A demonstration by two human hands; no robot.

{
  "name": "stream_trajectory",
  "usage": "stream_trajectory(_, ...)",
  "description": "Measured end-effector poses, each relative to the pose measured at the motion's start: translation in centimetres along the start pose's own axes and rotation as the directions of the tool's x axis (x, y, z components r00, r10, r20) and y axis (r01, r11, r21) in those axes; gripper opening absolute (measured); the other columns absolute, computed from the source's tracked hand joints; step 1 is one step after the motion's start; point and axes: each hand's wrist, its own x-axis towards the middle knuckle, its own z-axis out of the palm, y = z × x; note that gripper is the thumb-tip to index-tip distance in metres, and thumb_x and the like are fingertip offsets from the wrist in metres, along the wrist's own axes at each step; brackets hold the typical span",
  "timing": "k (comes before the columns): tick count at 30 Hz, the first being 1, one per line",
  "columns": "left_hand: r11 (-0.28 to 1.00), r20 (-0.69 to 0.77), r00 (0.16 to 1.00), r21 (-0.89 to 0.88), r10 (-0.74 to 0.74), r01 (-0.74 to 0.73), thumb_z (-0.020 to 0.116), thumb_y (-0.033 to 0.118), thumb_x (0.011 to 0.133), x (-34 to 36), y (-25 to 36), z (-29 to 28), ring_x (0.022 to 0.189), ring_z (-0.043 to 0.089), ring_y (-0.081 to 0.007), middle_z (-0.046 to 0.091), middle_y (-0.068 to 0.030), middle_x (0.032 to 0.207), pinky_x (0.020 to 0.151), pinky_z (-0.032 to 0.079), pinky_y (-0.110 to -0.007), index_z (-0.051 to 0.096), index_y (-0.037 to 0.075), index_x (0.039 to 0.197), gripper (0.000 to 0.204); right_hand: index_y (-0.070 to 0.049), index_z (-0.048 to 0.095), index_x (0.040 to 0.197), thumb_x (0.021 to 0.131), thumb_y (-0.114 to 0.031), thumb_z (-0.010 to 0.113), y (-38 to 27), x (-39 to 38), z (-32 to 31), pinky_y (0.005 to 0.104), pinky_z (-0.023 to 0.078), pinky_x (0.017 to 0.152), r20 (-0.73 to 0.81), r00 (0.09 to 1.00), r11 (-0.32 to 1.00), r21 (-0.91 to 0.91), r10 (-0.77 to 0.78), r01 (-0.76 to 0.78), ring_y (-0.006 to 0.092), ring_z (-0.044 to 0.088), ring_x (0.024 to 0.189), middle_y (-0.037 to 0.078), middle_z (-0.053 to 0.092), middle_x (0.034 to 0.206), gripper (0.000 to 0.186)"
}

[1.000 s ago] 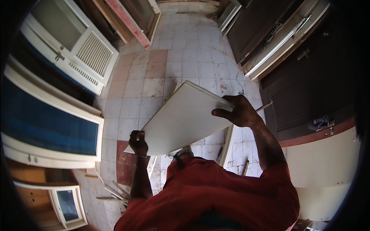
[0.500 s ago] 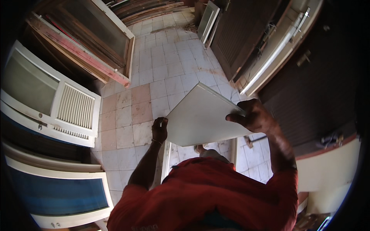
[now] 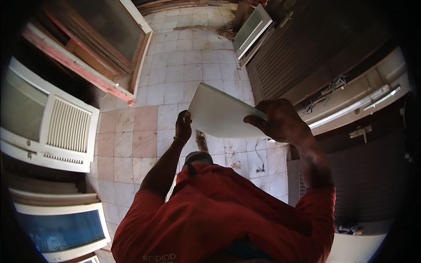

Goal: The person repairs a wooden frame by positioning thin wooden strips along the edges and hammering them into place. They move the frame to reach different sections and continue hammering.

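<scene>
Holding centre frame, both hands have a pale, flat, thin-edged panel, tilted, by its edges! The left hand curls its fingers closed at the left edge; the right hand pinches the upper-right edge, thumb across the face, far fingertips hidden. It looks stiff and manageable in weight, probably smooth enough to slip, corners likely to chip, so opposite edges seem the sound hold. Below, scuffed pale square floor tiles; at left, a white louvred door; upper right, a dark brown slatted door.
</scene>
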Motion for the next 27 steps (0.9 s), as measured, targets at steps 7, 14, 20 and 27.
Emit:
stream_trajectory(7, 0.971, 0.124, 0.99, 0.221, 0.066, -0.092, 0.057, 0.042, 0.1, 22.3, -3.1, 11.1, 0.115, 0.058, -0.0318, 0.062, -0.0201, 0.12, 0.101, 0.045, -0.04, 0.061, 0.002, 0.119, 0.044, -0.002, 0.073, 0.091, 0.093, -0.041, 0.062, 14.3, 18.0, -2.3, 0.0445, 0.052, 0.08, 0.07, 0.971, 0.971, 0.046, 0.23, -0.233, 0.0353, 0.068, 0.082, 0.018, 0.07, 0.082, 0.041)
stream_trajectory(14, 0.886, 0.349, 0.936, 0.42, 0.044, -0.198, 0.066, 0.054, 0.09, 43.8, -2.7, 22.0, 0.124, 0.054, -0.0344, 0.06, -0.0217, 0.126, 0.106, 0.042, -0.039, 0.063, 0.0, 0.12, 0.061, 0.0, 0.071, 0.086, 0.091, -0.041, 0.066, 29.8, 32.5, -4.9, 0.0452, 0.051, 0.072, -0.032, 0.917, 0.918, 0.006, 0.397, -0.397, 0.0353, 0.067, 0.073, 0.021, 0.068, 0.076, 0.042)
stream_trajectory(20, 0.923, 0.395, 0.903, 0.384, -0.169, 0.005, 0.062, 0.05, 0.094, 59.8, -9.0, 23.3, 0.114, 0.062, -0.0291, 0.067, -0.0189, 0.119, 0.099, 0.046, -0.037, 0.067, 0.0, 0.116, 0.055, -0.001, 0.073, 0.089, 0.09, -0.035, 0.066, 45.7, 44.2, -4.0, 0.0483, 0.051, 0.074, 0.019, 0.869, 0.869, -0.023, 0.494, -0.493, 0.0408, 0.067, 0.079, 0.024, 0.067, 0.079, 0.035)
stream_trajectory(27, 0.516, -0.136, 0.799, 0.698, -0.585, 0.497, 0.049, 0.056, 0.098, 63.1, -26.5, 8.0, 0.061, 0.052, -0.0205, 0.056, -0.0059, 0.069, 0.059, 0.046, -0.041, 0.065, 0.002, 0.097, 0.057, 0.002, 0.072, 0.097, 0.088, -0.035, 0.068, 62.1, 60.0, -4.7, 0.0471, 0.051, 0.078, 0.056, 0.749, 0.743, 0.098, 0.66, -0.662, 0.0371, 0.07, 0.085, 0.025, 0.068, 0.083, 0.038)
